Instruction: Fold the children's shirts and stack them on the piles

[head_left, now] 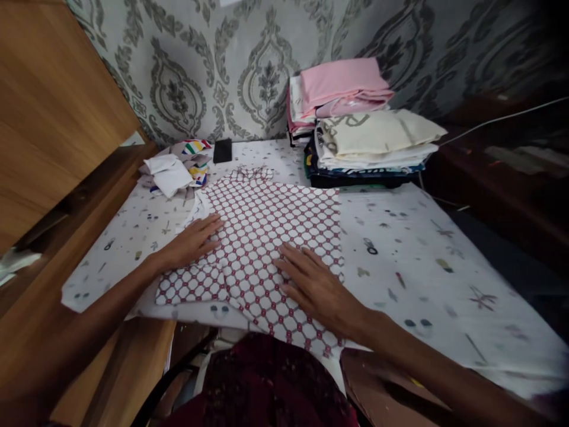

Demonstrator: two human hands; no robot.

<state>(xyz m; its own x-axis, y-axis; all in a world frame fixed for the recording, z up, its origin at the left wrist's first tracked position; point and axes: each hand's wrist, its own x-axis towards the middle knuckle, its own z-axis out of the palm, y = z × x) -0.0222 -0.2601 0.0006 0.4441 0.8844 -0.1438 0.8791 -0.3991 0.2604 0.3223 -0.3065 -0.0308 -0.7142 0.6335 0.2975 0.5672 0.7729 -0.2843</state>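
A white garment with a red lattice pattern [271,225] lies spread on the cloth-covered table [422,255], its near edge hanging over the front. My left hand [192,242] lies flat on the garment's left part, fingers stretched out. My right hand [313,284] presses flat on its lower middle, fingers spread toward the left. Neither hand holds anything.
A stack of folded clothes [364,139], pink on top and cream below, stands at the back right. A small pile of white and striped cloths [178,169] and a black phone [222,150] lie at the back left. A wooden cabinet [48,107] rises on the left.
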